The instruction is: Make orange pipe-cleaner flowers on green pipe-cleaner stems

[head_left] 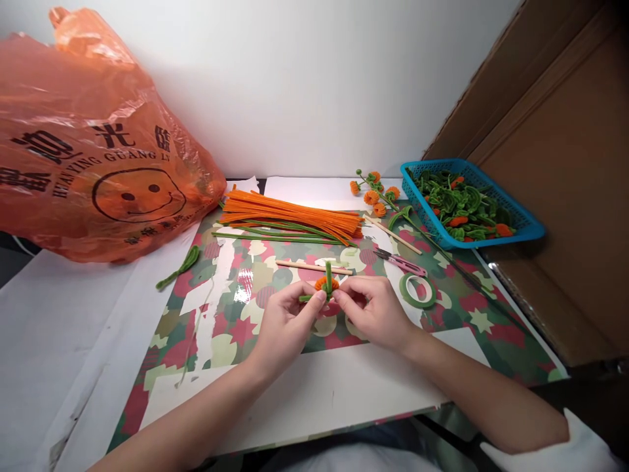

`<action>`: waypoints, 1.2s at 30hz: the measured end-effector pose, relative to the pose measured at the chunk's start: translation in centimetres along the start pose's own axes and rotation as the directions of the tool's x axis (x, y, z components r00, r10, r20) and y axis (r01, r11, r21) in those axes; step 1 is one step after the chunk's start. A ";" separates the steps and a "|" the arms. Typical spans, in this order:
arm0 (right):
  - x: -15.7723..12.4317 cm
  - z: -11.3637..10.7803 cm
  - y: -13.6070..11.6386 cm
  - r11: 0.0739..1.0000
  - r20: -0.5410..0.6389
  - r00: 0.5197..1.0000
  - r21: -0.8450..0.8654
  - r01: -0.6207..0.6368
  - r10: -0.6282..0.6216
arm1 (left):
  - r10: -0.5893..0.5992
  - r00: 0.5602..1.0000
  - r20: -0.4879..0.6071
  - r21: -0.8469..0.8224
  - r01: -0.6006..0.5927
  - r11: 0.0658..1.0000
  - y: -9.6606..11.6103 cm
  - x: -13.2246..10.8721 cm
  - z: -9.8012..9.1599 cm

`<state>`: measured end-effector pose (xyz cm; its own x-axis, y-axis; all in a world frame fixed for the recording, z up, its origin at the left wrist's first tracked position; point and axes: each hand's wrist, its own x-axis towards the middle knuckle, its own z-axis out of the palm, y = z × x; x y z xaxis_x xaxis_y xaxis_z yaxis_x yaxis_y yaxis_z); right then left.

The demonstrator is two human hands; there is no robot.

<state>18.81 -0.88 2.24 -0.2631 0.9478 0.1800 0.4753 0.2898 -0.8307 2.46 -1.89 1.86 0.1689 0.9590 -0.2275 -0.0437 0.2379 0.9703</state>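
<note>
Between my two hands, over the middle of the patterned table cover, is a small orange pipe-cleaner flower with green pipe-cleaner pieces on it. One green piece stands upright, and another sticks out to the left. My left hand pinches the flower from the left with thumb and fingers. From the right, my right hand pinches it too, fingers curled in. The fingertips partly hide the flower's underside. Just beyond the hands lies a thin wooden stick. Right of my right hand rests a roll of green tape.
Orange pipe cleaners lie in a bundle with green ones in front. Pink-handled scissors, a second stick and a finished flower stem lie right. A blue basket holds green pieces. An orange bag stands left.
</note>
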 end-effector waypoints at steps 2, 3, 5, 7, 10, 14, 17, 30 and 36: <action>0.2 -0.3 0.2 1.000 0.029 1.000 -0.021 -0.009 0.010 | -0.021 1.000 -0.011 0.034 0.022 0.999 0.0 0.1 0.0; 0.3 -0.5 0.3 1.000 0.017 1.000 -0.026 -0.007 0.007 | -0.037 0.999 -0.014 0.049 0.038 0.998 0.1 0.2 0.0; 0.5 -0.7 0.3 0.999 -0.044 0.999 -0.028 0.025 -0.026 | -0.068 0.998 -0.008 0.062 0.068 0.996 0.2 0.3 0.0; 0.7 -0.8 0.2 0.998 -0.070 0.995 -0.009 0.070 -0.070 | -0.102 0.995 0.013 0.042 0.102 0.994 0.2 0.5 0.0; 0.8 -0.7 0.2 0.993 -0.034 0.995 0.062 0.099 -0.097 | -0.178 0.981 0.072 -0.040 0.181 0.983 0.2 0.7 0.1; 0.6 -0.4 0.2 0.985 -0.042 0.993 0.123 0.118 -0.113 | -0.202 0.973 0.116 -0.097 0.213 0.972 0.1 0.8 0.0; 0.4 -0.1 0.5 0.976 -0.078 0.979 0.098 0.194 -0.187 | -0.140 0.985 0.100 -0.036 0.145 0.989 0.0 0.8 -0.2; 0.1 0.0 1.1 0.937 -0.096 0.961 0.220 0.273 -0.257 | -0.047 0.984 0.171 -0.103 0.065 0.992 0.0 0.7 -0.4; 0.6 0.2 1.4 0.719 0.153 0.961 0.639 -0.274 0.230 | -0.058 0.965 0.258 -0.055 0.074 0.996 -0.2 0.8 -0.8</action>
<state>19.17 0.07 1.10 -0.2718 0.9573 -0.0986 -0.1225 -0.1360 -0.9831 1.83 -1.05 1.36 0.4190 0.8716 -0.2544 -0.0853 0.3167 0.9447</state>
